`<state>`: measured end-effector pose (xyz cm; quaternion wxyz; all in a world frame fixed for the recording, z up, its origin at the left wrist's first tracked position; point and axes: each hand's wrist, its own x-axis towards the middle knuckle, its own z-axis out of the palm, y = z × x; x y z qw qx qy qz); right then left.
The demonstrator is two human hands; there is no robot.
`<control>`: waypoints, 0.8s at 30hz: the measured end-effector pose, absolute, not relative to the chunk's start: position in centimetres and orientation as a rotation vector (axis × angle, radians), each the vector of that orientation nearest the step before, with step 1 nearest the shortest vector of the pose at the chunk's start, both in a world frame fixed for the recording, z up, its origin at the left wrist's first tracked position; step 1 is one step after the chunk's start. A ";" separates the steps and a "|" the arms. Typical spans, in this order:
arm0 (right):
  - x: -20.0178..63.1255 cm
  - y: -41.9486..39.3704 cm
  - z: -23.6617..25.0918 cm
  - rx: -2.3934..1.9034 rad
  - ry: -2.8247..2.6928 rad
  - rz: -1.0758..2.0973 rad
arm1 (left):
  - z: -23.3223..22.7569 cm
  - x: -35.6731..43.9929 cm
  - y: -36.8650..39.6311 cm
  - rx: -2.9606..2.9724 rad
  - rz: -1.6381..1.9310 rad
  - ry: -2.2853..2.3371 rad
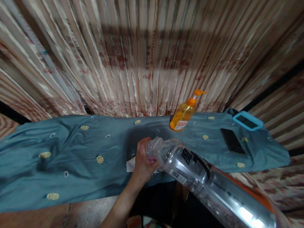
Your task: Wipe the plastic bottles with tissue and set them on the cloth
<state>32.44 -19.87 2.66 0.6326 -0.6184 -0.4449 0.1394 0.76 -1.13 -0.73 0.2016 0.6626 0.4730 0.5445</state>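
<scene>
Against the left-hand fingers, the clear plastic bottle's mouth.

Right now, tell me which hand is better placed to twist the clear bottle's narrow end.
Left. The left hand grips the clear bottle right at its narrow end, while the right hand is out of view.
</scene>
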 end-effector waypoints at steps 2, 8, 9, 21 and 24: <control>33.8 -17.3 2.9 -1.407 -1.022 0.338 | -0.7 0.8 -1.1 1.843 1.517 1.327; 35.4 -13.7 3.6 -1.392 -1.054 0.366 | -0.6 0.8 -1.2 1.842 1.503 1.354; 35.3 -13.9 3.6 -1.393 -1.057 0.372 | -0.6 0.8 -1.2 1.842 1.492 1.360; 35.3 -14.3 2.9 -1.389 -1.037 0.389 | -0.7 0.9 -1.2 1.853 1.558 1.301; 35.7 -14.1 2.4 -1.389 -1.033 0.393 | -0.7 0.8 -1.2 1.842 1.526 1.311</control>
